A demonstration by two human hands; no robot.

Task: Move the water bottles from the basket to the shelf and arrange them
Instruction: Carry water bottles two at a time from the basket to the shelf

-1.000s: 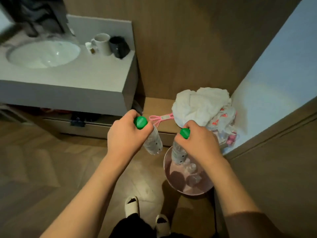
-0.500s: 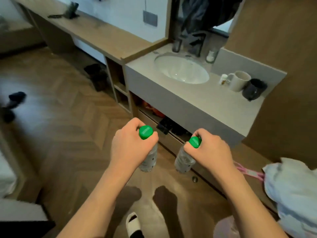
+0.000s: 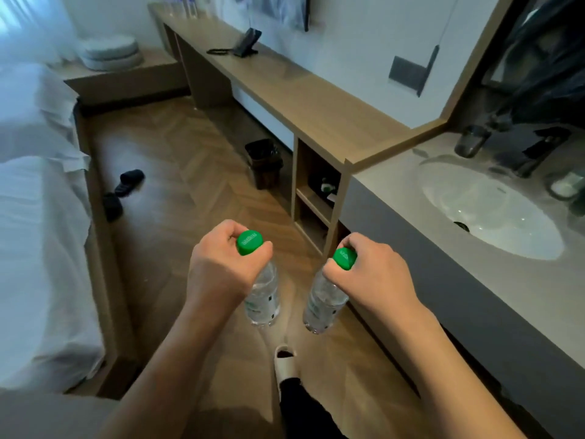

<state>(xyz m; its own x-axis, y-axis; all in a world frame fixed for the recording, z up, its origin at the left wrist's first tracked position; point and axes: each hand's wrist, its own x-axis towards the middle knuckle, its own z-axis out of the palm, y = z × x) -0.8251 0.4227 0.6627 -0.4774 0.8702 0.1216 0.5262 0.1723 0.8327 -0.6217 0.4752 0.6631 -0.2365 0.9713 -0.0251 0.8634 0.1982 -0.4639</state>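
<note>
**Two bottles in your hands, above the wooden floor**

Your left hand [image 3: 218, 274] is curled around the neck of a clear plastic water bottle with a green screw cap [image 3: 262, 296], and your right hand [image 3: 370, 274] grips a second clear plastic bottle with the same green cap [image 3: 324, 304] in the same way. Both bottles hang nearly upright, cap upward, near each other but not touching, over the brown herringbone wood floor [image 3: 177, 172]. Each green cap carries small pale embossed writing, but it is too small to read. Each bottle has a pale label with green print and a small dark square; the words there are also not readable.

To your right stands a grey vanity counter [image 3: 459, 280] with a white oval sink [image 3: 487, 207]. A long light-wood desk [image 3: 304, 99] continues from it along the wall, with open cubbies [image 3: 316, 198] at its near end and a black telephone [image 3: 245, 44] on top. Several blurred bottles [image 3: 180, 3] stand at the desk's far end. A dark waste bin [image 3: 264, 163] stands on the floor under the desk, and a white bed [image 3: 34, 217] is at your left. One white slipper [image 3: 285, 362] shows below the bottles.
</note>
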